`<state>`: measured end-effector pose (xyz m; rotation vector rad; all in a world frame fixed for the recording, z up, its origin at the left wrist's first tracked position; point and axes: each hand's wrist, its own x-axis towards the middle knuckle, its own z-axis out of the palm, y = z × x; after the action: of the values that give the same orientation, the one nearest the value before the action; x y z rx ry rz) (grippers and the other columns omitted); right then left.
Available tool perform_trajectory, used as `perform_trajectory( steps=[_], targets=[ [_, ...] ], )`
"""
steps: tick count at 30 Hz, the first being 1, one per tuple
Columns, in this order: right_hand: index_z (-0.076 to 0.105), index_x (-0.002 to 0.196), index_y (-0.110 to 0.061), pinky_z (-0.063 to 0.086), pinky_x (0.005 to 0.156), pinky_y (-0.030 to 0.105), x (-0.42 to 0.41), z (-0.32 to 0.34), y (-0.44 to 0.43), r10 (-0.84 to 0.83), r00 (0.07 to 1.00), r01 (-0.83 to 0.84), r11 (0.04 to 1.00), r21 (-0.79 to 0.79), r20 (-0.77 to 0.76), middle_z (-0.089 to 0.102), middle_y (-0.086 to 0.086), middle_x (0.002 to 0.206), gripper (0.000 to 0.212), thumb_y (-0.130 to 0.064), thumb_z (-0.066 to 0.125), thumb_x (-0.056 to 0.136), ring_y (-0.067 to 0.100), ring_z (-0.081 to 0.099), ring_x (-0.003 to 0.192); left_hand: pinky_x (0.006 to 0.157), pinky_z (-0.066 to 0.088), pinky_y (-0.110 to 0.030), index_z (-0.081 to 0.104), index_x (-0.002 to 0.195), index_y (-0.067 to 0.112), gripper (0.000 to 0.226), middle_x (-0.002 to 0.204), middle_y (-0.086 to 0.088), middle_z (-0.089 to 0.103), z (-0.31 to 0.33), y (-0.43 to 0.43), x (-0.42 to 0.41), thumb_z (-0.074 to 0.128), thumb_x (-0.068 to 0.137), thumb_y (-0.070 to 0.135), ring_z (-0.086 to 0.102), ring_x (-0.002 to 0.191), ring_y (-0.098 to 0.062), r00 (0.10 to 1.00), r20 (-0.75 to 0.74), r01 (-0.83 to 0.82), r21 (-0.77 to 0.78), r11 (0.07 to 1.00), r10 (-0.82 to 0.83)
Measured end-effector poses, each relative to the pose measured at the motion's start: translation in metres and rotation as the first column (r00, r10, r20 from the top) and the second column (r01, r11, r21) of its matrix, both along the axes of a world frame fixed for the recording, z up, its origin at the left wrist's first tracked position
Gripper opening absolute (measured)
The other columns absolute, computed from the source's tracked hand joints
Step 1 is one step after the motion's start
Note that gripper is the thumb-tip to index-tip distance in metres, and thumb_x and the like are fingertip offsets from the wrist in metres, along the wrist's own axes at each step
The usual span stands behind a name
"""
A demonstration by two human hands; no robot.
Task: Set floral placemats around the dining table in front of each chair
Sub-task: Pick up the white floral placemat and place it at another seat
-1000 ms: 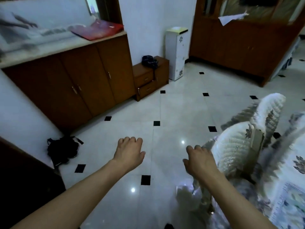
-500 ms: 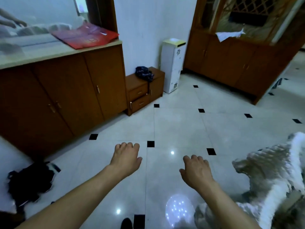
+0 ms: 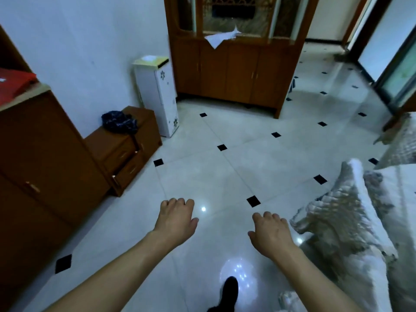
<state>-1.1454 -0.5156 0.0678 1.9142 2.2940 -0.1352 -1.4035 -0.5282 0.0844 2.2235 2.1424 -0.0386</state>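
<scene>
While no flat placemat could be made out with certainty, a quilted, floral-printed white fabric [image 3: 351, 224] was seen at the right edge of the view, draped over what appeared to be a chair; whether it was a placemat or a chair cover could not be told. It was not touched by either hand. The dining table itself could not be identified clearly.

The right hand [image 3: 271, 235] was held out above the floor, just beside the left border of this fabric, palm down, with the fingers curled loosely and nothing gripped. The left hand [image 3: 176, 221] was held out in the same manner, well apart from the fabric, its fingers also loosely bent and empty. Both forearms were bare.

Below the hands, a dark shoe [image 3: 229, 291] was seen on the glossy white tiled floor [image 3: 225, 172], which was marked with small black diamond insets and bright light reflections.

To the left, a long wooden cabinet [image 3: 38, 167] was placed against the wall, with something red [image 3: 13, 85] lying on its top. Next to it, a low wooden drawer unit [image 3: 126, 149] was seen with a dark cloth [image 3: 118, 121] on it, and just beside that a white water dispenser [image 3: 157, 95] was standing. Further back, a tall wooden display cabinet [image 3: 234, 64] was seen, with a white paper [image 3: 219, 38] hanging over its ledge.
</scene>
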Motion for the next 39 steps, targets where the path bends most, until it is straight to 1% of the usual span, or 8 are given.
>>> perform_trajectory(
  steps=[5,11,16,23,26,29,34,39],
  targets=[
    [0.05,0.124,-0.021,0.039,0.091,0.038,0.007,0.001,0.116,-0.045,0.997,0.044,0.999,-0.006,-0.057,0.058,0.006,0.121,0.041,-0.045,0.051,0.091,0.027,0.052,0.113,0.087,0.038,-0.039,0.053,0.108,0.02,0.028,0.103,-0.004,0.063,0.002,0.113,0.004,0.051,0.091,0.041,0.055,0.098,-0.027,1.0,-0.017,0.025,-0.006,1.0,-0.025],
    [0.052,0.117,-0.018,0.039,0.091,0.039,0.012,0.017,0.253,-0.005,0.999,0.007,1.0,0.02,-0.052,0.059,0.008,0.117,0.035,-0.043,0.05,0.092,0.028,0.053,0.11,0.086,0.038,-0.039,0.053,0.107,0.021,0.028,0.101,-0.003,0.062,0.013,0.243,0.006,0.051,0.09,0.043,0.055,0.098,-0.027,0.999,-0.037,0.016,0.013,1.0,-0.016],
    [0.052,0.114,-0.018,0.04,0.089,0.039,0.02,0.015,0.344,-0.06,0.997,0.06,0.998,-0.001,-0.04,0.058,0.007,0.114,0.036,-0.045,0.05,0.091,0.028,0.053,0.107,0.087,0.036,-0.038,0.052,0.108,0.02,0.032,0.103,-0.003,0.062,0.004,0.346,0.009,0.048,0.09,0.046,0.054,0.099,-0.027,0.997,-0.037,0.061,-0.028,0.998,-0.062],
    [0.052,0.114,-0.018,0.039,0.087,0.037,0.068,0.014,0.462,-0.348,0.937,0.348,0.938,-0.016,-0.021,0.059,0.006,0.114,0.033,-0.043,0.049,0.093,0.027,0.054,0.107,0.093,0.038,-0.038,0.052,0.112,0.02,0.034,0.108,-0.002,0.062,-0.006,0.546,0.056,0.047,0.091,0.047,0.054,0.104,-0.026,0.953,-0.003,0.304,-0.019,0.952,-0.304],
    [0.053,0.114,-0.017,0.041,0.088,0.039,0.104,0.027,0.488,-0.494,0.869,0.495,0.869,0.005,-0.03,0.06,0.009,0.115,0.035,-0.045,0.051,0.092,0.03,0.055,0.107,0.092,0.039,-0.039,0.052,0.11,0.021,0.033,0.106,-0.002,0.062,0.001,0.621,0.109,0.048,0.091,0.048,0.055,0.103,-0.026,0.888,0.008,0.46,0.003,0.888,-0.46],
    [0.053,0.115,-0.017,0.041,0.091,0.041,0.148,0.039,0.495,-0.665,0.746,0.665,0.747,-0.005,-0.036,0.059,0.011,0.118,0.036,-0.044,0.052,0.091,0.033,0.055,0.11,0.089,0.039,-0.039,0.054,0.11,0.021,0.034,0.105,-0.002,0.064,0.011,0.678,0.185,0.049,0.091,0.048,0.056,0.102,-0.026,0.777,0.011,0.629,0.026,0.777,-0.63],
    [0.053,0.122,-0.017,0.038,0.098,0.044,0.229,0.047,0.476,-0.869,0.494,0.869,0.495,-0.019,-0.036,0.056,0.014,0.126,0.039,-0.039,0.052,0.09,0.034,0.051,0.117,0.088,0.038,-0.039,0.054,0.11,0.023,0.034,0.106,-0.001,0.065,0.025,0.718,0.33,0.051,0.089,0.049,0.057,0.102,-0.026,0.535,0.023,0.842,0.07,0.535,-0.844],
    [0.049,0.131,-0.017,0.039,0.1,0.046,0.316,0.044,0.469,-0.953,0.303,0.953,0.303,-0.01,-0.02,0.052,0.013,0.135,0.048,-0.038,0.053,0.088,0.034,0.049,0.122,0.086,0.037,-0.04,0.054,0.106,0.022,0.031,0.103,-0.003,0.064,0.037,0.728,0.466,0.051,0.088,0.047,0.056,0.099,-0.027,0.333,0.022,0.936,0.114,0.333,-0.943]
  ],
)
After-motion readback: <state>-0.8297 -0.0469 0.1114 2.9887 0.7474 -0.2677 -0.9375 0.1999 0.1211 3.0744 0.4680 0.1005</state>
